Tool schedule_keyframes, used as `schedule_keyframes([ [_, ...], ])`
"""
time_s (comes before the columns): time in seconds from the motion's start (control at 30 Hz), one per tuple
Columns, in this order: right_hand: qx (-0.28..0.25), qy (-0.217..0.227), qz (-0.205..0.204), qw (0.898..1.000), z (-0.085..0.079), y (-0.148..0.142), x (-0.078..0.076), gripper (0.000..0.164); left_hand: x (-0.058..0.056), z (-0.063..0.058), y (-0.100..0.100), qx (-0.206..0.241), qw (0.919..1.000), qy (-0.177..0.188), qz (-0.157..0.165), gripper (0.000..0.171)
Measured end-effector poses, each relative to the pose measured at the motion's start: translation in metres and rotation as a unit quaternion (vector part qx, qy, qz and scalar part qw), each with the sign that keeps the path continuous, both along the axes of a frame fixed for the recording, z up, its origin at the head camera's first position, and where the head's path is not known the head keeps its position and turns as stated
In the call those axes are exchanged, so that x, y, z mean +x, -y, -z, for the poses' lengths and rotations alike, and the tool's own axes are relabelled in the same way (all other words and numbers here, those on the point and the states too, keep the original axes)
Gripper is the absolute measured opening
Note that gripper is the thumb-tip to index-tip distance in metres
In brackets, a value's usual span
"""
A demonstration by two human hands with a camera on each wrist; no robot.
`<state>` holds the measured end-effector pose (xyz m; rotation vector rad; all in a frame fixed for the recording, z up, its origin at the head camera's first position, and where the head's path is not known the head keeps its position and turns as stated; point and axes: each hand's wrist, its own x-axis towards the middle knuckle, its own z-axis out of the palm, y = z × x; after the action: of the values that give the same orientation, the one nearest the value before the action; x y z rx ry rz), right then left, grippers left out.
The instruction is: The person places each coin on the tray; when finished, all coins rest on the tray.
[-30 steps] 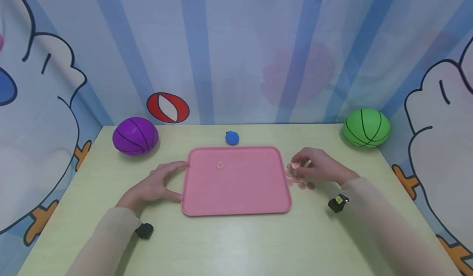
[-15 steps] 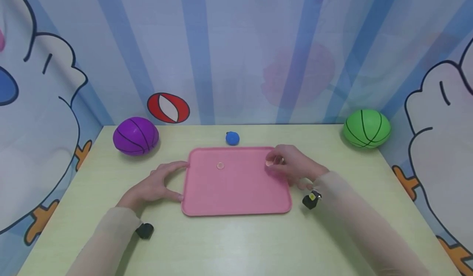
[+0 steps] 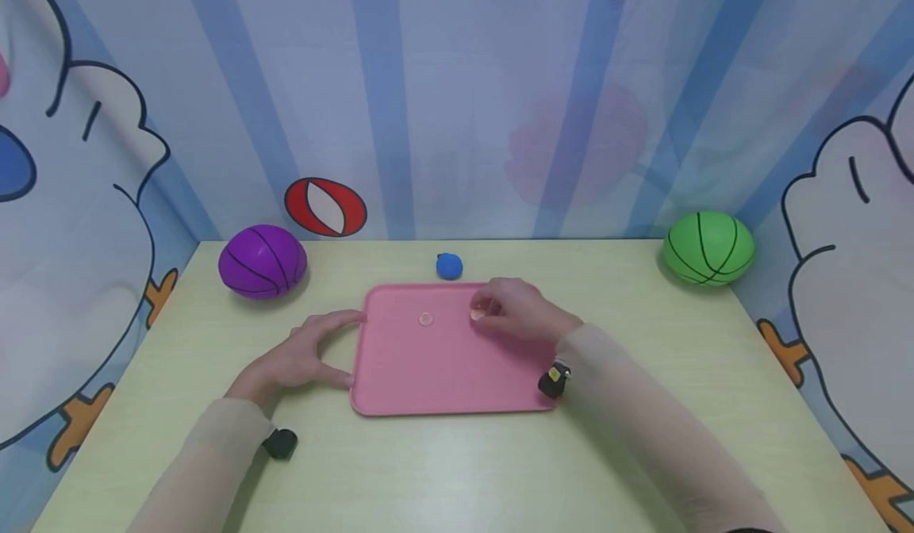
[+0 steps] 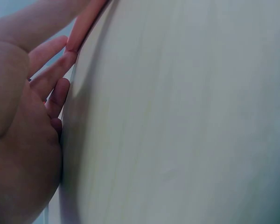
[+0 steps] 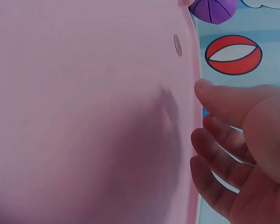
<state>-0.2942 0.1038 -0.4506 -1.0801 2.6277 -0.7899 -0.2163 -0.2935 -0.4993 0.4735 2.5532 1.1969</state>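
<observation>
A pink tray (image 3: 443, 374) lies mid-table. Near its back edge rests one small round translucent disc (image 3: 426, 319), also in the right wrist view. My right hand (image 3: 524, 311) is over the tray's back right part and pinches a second, similar disc (image 3: 477, 314) between thumb and finger; the right wrist view does not show the held one. My left hand (image 3: 307, 354) touches the tray's left edge with spread thumb and fingers. In the left wrist view the left hand (image 4: 28, 116) lies along the table, fingertips at the tray's rim.
Behind the tray sits a small blue ball-like object (image 3: 450, 266). A purple ball (image 3: 263, 262) stands at the back left and a green ball (image 3: 708, 248) at the back right. A patterned curtain (image 3: 471, 105) rises behind the table (image 3: 443, 469).
My right hand has moved left from a group of discs beside the tray to over the tray, with one disc pinched. The right sleeve now hides that group. My left hand has stayed still.
</observation>
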Motion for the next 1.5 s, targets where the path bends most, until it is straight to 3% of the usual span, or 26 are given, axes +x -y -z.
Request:
schedule_keyframes([
  [0.53,0.029,0.017,0.048,0.998,0.017,0.050,-0.004,0.014,0.002,-0.002,-0.002,0.003,0.9999,-0.011,0.000,0.105],
  [1.5,0.035,0.015,0.070,0.997,0.023,0.049,-0.005,0.016,-0.001,0.002,0.000,-0.003,0.9999,-0.010,0.004,0.107],
])
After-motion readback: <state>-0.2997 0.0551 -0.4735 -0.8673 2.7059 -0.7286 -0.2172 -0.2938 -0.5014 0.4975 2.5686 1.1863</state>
